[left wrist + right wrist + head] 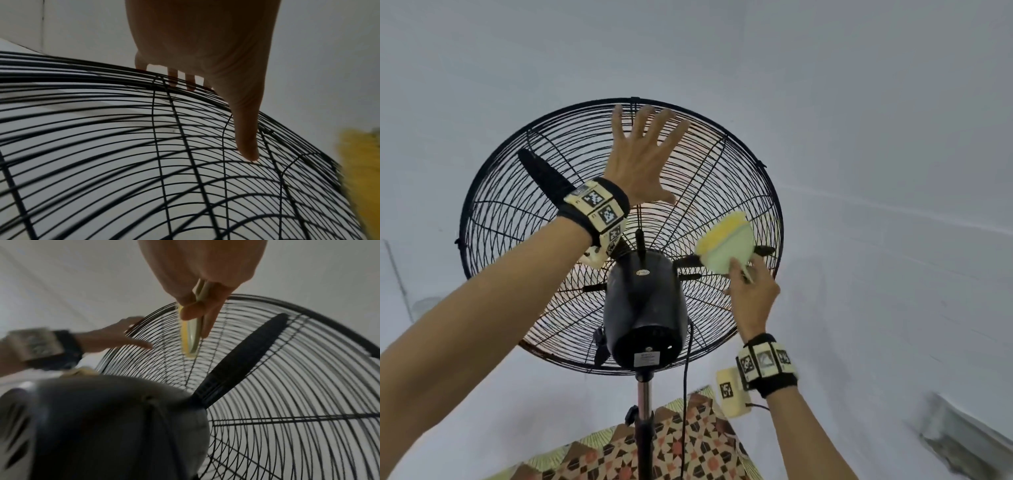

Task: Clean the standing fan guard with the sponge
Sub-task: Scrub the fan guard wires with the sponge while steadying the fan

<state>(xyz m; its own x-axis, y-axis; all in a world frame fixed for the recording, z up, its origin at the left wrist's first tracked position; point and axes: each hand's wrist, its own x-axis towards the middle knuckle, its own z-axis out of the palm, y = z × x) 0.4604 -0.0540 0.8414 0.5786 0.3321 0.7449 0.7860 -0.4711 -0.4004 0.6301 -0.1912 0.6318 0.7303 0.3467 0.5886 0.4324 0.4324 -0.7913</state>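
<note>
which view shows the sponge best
The head view: the whole sponge shows, yellow face and pale back, pinched by the right hand. The right wrist view shows it edge-on; the left wrist view shows a yellow blur.

Pale walls (859,102), patterned floor (688,452)

Left hand (639,164) on the fan guard (493,212) — upper part; sponge (726,248) right of the motor housing (645,308).

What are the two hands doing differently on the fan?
The left hand is spread flat with straight fingers on the top of the fan guard; the right hand pinches the sponge. The left hand is higher up, the right hand lower, beside the motor. Both wear wrist bands.
</note>
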